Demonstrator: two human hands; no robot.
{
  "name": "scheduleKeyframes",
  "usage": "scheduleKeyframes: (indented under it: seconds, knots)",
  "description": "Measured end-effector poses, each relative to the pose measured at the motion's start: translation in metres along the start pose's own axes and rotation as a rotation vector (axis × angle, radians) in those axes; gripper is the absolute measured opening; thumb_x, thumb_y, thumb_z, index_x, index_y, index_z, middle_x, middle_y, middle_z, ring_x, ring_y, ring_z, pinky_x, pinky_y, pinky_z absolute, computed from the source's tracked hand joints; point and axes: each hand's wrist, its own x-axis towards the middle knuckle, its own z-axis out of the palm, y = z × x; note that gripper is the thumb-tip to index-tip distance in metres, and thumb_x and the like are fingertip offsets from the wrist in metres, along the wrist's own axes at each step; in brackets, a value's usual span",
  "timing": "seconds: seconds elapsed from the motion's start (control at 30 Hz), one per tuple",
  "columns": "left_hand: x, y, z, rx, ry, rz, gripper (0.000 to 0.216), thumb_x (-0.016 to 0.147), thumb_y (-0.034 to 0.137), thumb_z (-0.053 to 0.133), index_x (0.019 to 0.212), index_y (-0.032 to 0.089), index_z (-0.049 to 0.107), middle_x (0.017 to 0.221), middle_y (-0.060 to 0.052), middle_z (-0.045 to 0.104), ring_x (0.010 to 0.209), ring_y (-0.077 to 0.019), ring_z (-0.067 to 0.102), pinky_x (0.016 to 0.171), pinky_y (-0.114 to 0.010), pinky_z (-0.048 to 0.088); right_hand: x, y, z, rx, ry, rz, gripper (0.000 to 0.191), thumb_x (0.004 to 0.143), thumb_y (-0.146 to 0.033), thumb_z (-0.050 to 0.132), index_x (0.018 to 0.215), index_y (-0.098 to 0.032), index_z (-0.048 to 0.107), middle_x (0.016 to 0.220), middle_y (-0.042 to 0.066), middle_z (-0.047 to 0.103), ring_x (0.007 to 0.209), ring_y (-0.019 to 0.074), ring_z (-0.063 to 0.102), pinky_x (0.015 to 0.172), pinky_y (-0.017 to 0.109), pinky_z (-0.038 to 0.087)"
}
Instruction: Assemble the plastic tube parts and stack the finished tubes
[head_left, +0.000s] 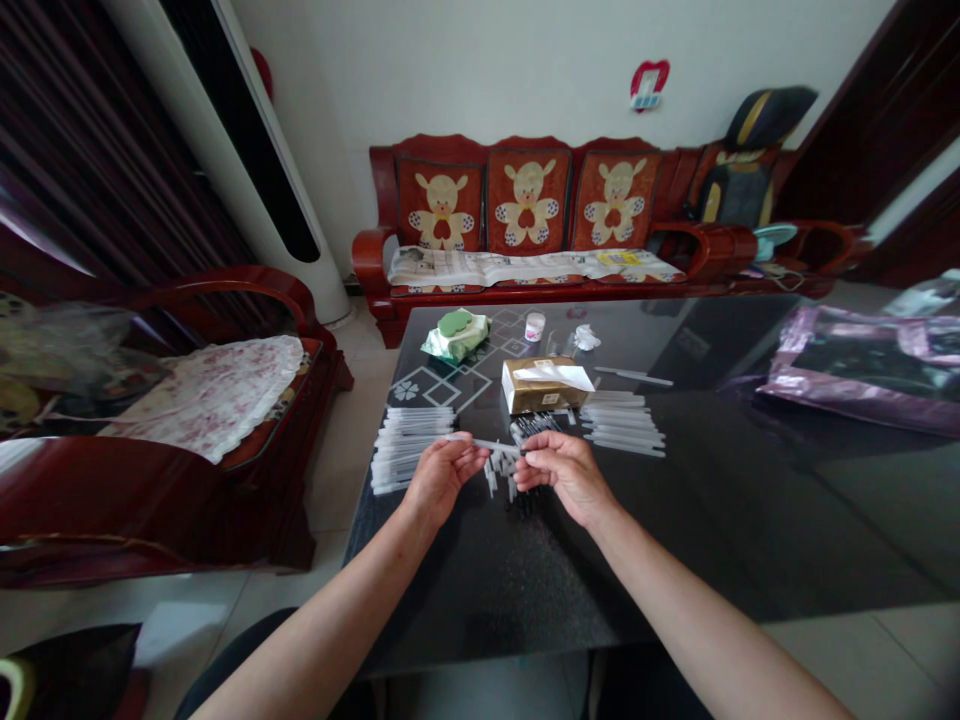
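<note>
My left hand (441,480) pinches the left part of a slim whitish pen barrel (489,444), held level above the table. At its right end my right hand (568,478) closes its fingertips, with a small dark piece showing there; whether it is joined to the barrel I cannot tell. Below and between the hands lie small white pieces (493,474) and small black pieces (523,502). Thin dark-tipped rods (541,424) lie just behind my right hand. A stack of whitish barrels (405,440) rests beside my left hand, and more whitish pens (624,424) lie to the right.
On the dark table (480,610) stand a gold tissue box (546,390), a green wipes pack (456,336) and a small cup (535,327). Crumpled tissue (586,338) and loose pen-like sticks (636,377) lie behind. A purple-edged plastic bag (787,350) occupies the right side.
</note>
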Motion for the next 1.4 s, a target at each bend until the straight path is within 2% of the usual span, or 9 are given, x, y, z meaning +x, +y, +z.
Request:
scheduleKeyframes:
  seconds: [0.67,1.0,1.23,1.33,1.4]
  knots:
    - [-0.001,-0.002,0.001,0.033,-0.032,0.066,0.009,0.074,0.007,0.062,0.082,0.011,0.060,0.062,-0.006,0.067,0.066,-0.0177,0.070,0.065,-0.025,0.057,0.001,0.002,0.001,-0.030,0.030,-0.006,0.022,0.066,-0.022,0.073,0.082,-0.014,0.060,0.066,0.005,0.071,0.053,0.0178,0.068,0.053,0.029,0.057]
    - [-0.005,-0.003,0.004,0.074,-0.088,0.211,0.021,0.069,0.018,0.073,0.084,0.014,0.060,0.069,-0.003,0.067,0.068,-0.0173,0.069,0.072,-0.029,0.056,0.003,0.004,-0.001,-0.117,0.053,0.006,0.026,0.073,-0.037,0.070,0.075,-0.013,0.059,0.061,0.005,0.069,0.048,0.0163,0.065,0.045,0.026,0.054]
    - [-0.006,-0.004,0.003,0.129,-0.122,0.215,0.024,0.070,0.021,0.073,0.088,0.014,0.058,0.073,-0.005,0.070,0.071,-0.0184,0.070,0.071,-0.028,0.056,0.004,0.008,-0.002,-0.230,0.062,0.015,0.037,0.079,-0.049,0.060,0.068,-0.013,0.056,0.046,-0.001,0.058,0.031,0.0097,0.050,0.029,0.019,0.040]
    - [-0.004,-0.003,0.002,0.116,-0.122,0.200,0.025,0.070,0.021,0.073,0.088,0.014,0.057,0.072,-0.004,0.069,0.070,-0.0176,0.070,0.070,-0.027,0.056,0.004,0.007,-0.002,-0.258,0.086,0.047,0.043,0.082,-0.054,0.053,0.072,-0.013,0.057,0.047,0.000,0.059,0.032,0.0108,0.052,0.029,0.020,0.040]
    - [-0.002,-0.002,0.002,0.105,-0.105,0.196,0.026,0.069,0.021,0.073,0.087,0.014,0.057,0.071,-0.004,0.069,0.069,-0.0172,0.070,0.070,-0.027,0.055,0.004,0.005,-0.002,-0.256,0.077,0.040,0.040,0.081,-0.053,0.055,0.080,-0.013,0.057,0.051,0.001,0.061,0.036,0.0123,0.056,0.032,0.020,0.044]
